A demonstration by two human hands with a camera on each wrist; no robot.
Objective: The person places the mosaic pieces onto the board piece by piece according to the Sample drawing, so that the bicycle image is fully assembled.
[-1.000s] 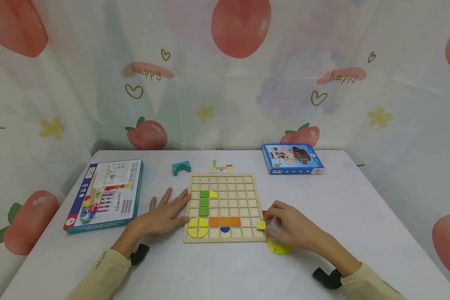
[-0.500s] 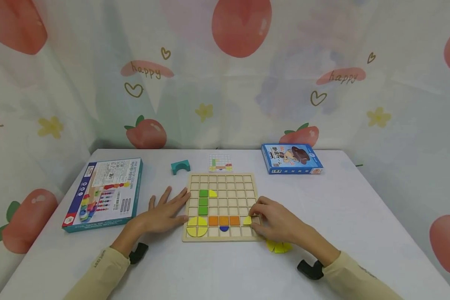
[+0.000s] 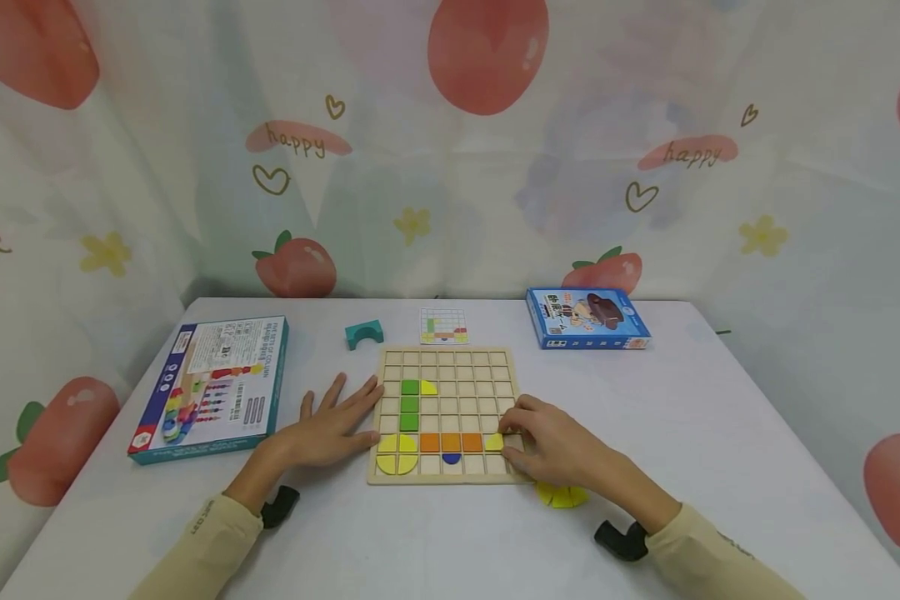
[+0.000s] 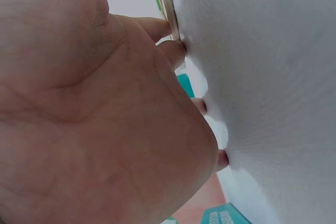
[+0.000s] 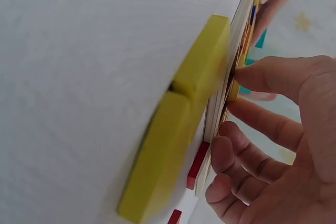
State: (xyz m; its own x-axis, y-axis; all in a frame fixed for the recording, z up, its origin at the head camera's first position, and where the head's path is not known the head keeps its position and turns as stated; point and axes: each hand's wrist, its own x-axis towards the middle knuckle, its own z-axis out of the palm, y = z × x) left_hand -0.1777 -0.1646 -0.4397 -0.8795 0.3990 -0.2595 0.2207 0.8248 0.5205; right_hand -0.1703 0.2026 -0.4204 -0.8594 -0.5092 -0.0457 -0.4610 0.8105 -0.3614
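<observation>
My left hand [image 3: 322, 435] lies with fingers spread at the left edge of the wooden grid board [image 3: 467, 405], its fingertips touching the frame and the tablecloth. Over the board's right side, my right hand [image 3: 558, 442] pinches a yellow quarter-circle tile [image 3: 492, 442] between thumb and index finger. That tile is at the square right of a row of orange tiles [image 3: 450, 442]. Green square tiles [image 3: 409, 405] form a column, with a yellow quarter-circle tile [image 3: 428, 387] beside the top one. Yellow quarters make a circle [image 3: 397, 454] at lower left. A blue half-circle tile [image 3: 452, 458] sits below the orange row.
Loose yellow tiles [image 3: 562, 495] lie by the board's lower right corner, with red tiles [image 5: 198, 166] near them. Behind the board are a pattern card [image 3: 443, 326] and a teal arch block [image 3: 364, 334]. Boxes stand left [image 3: 213, 387] and back right [image 3: 587, 318].
My right hand has moved left from the board's right edge, bringing the yellow quarter-circle tile to the square beside the orange row. My left hand has stayed in place.
</observation>
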